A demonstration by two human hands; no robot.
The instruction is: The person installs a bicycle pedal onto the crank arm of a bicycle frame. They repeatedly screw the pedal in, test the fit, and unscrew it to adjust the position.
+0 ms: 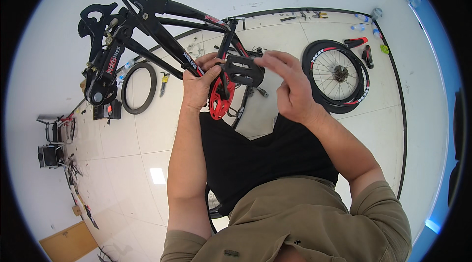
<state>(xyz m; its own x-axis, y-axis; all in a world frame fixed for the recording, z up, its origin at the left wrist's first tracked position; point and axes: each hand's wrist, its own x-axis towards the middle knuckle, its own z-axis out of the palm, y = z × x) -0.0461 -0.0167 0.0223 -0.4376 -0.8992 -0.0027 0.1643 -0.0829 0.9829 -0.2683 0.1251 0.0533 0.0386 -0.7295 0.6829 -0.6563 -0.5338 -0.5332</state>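
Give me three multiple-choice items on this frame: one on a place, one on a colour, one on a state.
1. Where does the spoked wheel lie?
A. on the floor to the person's right
B. mounted in the frame
C. on a bench

2. What colour is the chainring guard below the pedal?
A. blue
B. red
C. green

3. What is the left hand doing?
A. hanging free
B. gripping the black bike frame
C. resting on the floor

Answers: 1 A, it lies flat on the tiles at right. 2 B, it shows red. 3 B, its fingers wrap the frame tube, while the right hand touches the pedal.
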